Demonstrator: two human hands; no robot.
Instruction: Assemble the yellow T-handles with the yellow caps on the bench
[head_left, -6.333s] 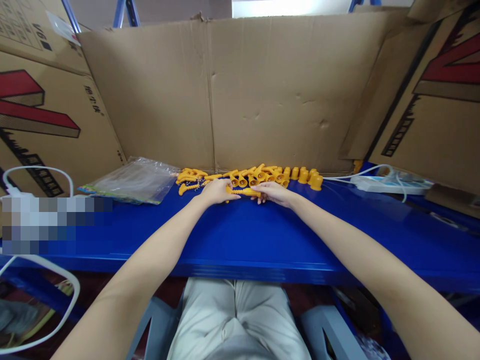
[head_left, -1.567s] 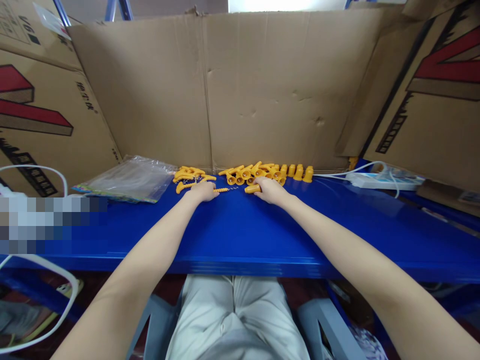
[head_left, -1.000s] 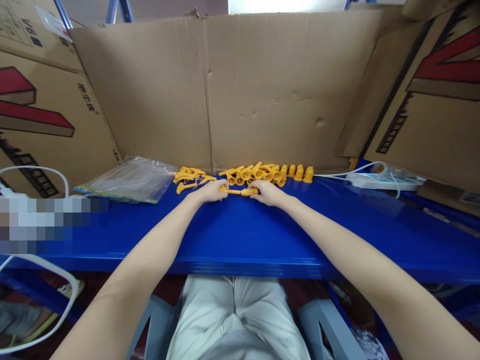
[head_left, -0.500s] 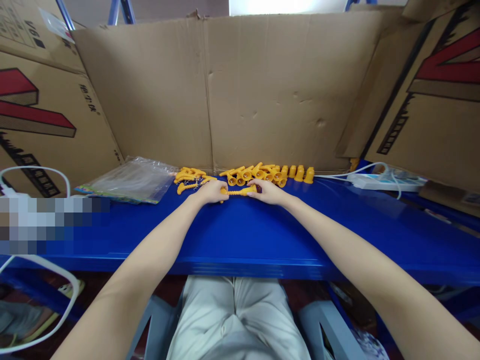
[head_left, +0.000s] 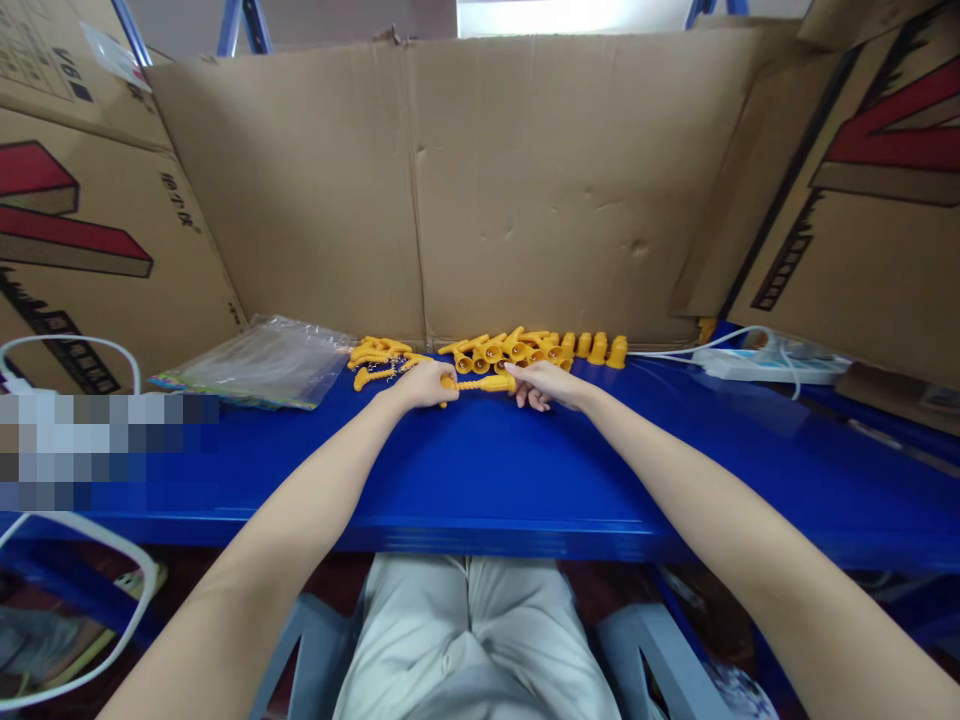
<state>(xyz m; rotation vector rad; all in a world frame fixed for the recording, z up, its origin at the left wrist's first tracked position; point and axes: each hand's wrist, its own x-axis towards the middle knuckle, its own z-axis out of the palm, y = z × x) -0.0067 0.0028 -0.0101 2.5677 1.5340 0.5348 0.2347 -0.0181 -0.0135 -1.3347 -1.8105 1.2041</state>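
My left hand (head_left: 427, 384) pinches one end of a yellow plastic piece with a twisted stem (head_left: 487, 383), held level just above the table. At the piece's wider right end is my right hand (head_left: 541, 384), its fingers apart and pointing down. Whether a fingertip touches that end is hard to make out. Behind my hands lie several yellow bell-ended pieces (head_left: 493, 354), their open mouths facing me. Several small yellow curved parts (head_left: 371, 376) are heaped beyond my left hand. Upright yellow caps (head_left: 598, 349) stand in a row to the right.
Clear plastic bags (head_left: 262, 362) lie on the blue table (head_left: 480, 470) at the left. A white power strip (head_left: 765, 365) with cables is on the right. Cardboard (head_left: 570, 180) walls in the back and sides. A white cable (head_left: 139, 590) loops at the lower left.
My right hand has loosened from the wider end of the yellow piece, its fingers spreading and turning downward. My left hand keeps its hold in about the same place.
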